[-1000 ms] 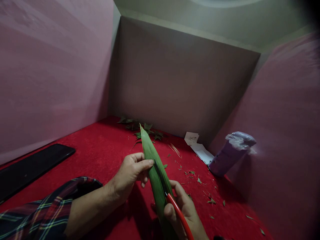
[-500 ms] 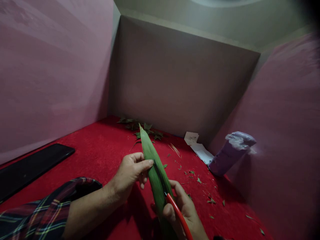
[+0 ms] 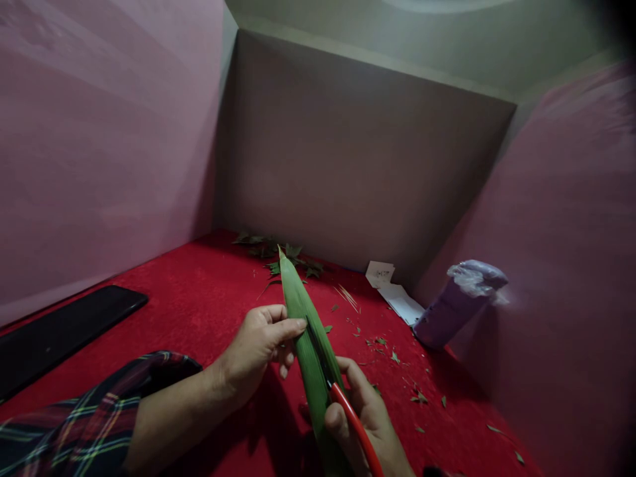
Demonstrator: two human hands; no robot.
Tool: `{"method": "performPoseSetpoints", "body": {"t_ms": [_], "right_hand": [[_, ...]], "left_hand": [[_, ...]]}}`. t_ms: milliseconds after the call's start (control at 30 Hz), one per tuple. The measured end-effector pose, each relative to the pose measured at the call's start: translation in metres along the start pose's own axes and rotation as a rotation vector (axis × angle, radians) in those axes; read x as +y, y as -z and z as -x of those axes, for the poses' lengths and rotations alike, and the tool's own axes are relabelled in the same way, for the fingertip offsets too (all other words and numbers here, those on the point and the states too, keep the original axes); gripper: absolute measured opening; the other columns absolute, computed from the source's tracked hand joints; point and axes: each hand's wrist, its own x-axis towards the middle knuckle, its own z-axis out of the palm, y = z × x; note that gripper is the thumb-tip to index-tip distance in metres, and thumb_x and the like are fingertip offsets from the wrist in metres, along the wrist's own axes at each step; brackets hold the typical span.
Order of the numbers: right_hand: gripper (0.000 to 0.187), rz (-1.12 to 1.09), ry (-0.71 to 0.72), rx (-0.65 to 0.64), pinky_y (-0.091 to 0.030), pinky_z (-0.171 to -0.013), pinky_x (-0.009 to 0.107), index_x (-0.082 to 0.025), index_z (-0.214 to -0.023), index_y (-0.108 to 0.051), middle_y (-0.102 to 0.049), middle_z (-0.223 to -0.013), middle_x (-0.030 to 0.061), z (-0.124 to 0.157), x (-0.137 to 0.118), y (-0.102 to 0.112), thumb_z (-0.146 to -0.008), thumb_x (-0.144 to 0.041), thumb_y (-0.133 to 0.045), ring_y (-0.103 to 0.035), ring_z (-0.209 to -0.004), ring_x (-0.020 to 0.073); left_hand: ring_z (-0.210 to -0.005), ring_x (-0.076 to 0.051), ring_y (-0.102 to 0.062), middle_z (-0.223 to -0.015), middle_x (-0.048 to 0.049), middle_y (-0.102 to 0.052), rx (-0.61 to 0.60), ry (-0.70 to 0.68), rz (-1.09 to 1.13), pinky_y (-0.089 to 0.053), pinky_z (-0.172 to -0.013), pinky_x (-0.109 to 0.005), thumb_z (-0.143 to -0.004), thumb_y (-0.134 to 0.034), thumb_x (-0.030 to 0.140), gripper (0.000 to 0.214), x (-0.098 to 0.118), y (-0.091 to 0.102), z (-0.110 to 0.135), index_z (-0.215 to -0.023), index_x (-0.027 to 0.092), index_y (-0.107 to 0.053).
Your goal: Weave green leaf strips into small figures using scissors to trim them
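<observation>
I see purple bag (image 3: 450,311) right, contents hidden; left hand (image 3: 257,346) pinching long leaf (image 3: 297,296), right hand (image 3: 375,416) gripping red-handled scissors (image 3: 349,409).

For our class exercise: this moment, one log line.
left hand: pinches green leaf | right hand: holds red-handled tool | red surface: leaf scraps

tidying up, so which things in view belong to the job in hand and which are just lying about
In use:
- long green leaf, pinched by the left hand
- red-handled tool, in the right hand

Apparently lying about:
- lobed leaves
- thin sticks
- white papers
- purple package
- black slab
- leaf scraps
</observation>
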Motion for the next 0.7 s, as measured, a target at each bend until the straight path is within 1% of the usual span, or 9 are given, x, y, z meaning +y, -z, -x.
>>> {"method": "performPoseSetpoints", "body": {"t_ms": [100,300,533,700], "right_hand": [[0.057,-0.009,-0.004,-0.006,-0.03,-0.045,0.017,-0.02,-0.105,-0.045,-0.039,-0.065,-0.0061,-0.0003,-0.0012,0.0001,-0.066,-0.057,-0.066,-0.034,-0.053,0.0055],[0.056,-0.019,-0.002,-0.022,-0.03,-0.045,0.016,-0.02,-0.104,-0.044,-0.038,-0.063,-0.0073,-0.0012,-0.0016,0.0001,-0.067,-0.056,-0.066,-0.032,-0.05,0.0041],[0.056,-0.024,-0.003,-0.039,-0.025,-0.044,0.016,-0.019,-0.104,-0.043,-0.04,-0.063,-0.0062,-0.0012,-0.0013,0.0014,-0.068,-0.056,-0.065,-0.034,-0.05,0.0047],[0.053,-0.018,0.047,-0.042,-0.027,-0.044,0.016,-0.019,-0.104,-0.044,-0.044,-0.064,-0.0047,-0.0031,0.0013,0.0021,-0.07,-0.055,-0.064,-0.036,-0.051,0.0056]], "left_hand": [[-0.035,-0.005,-0.042,-0.055,-0.0019,-0.057,-0.021,0.004,-0.002,-0.035,-0.029,-0.014,-0.073,-0.059,0.026,0.017,-0.0008,-0.0009,0.0004,-0.073,0.01,-0.059],[-0.035,-0.005,-0.042,-0.056,-0.0028,-0.059,-0.017,0.024,0.006,-0.034,-0.029,-0.014,-0.07,-0.061,0.028,0.018,0.0005,-0.0034,-0.0002,-0.074,0.01,-0.059],[-0.035,-0.004,-0.041,-0.057,-0.0039,-0.06,-0.056,0.019,0.017,-0.035,-0.029,-0.015,-0.072,-0.06,0.027,0.018,-0.0019,-0.0027,-0.0004,-0.073,0.009,-0.059],[-0.035,-0.005,-0.043,-0.057,-0.0043,-0.06,-0.073,0.043,0.018,-0.036,-0.031,-0.015,-0.071,-0.062,0.028,0.018,-0.0029,-0.0029,0.0012,-0.073,0.01,-0.059]]}}
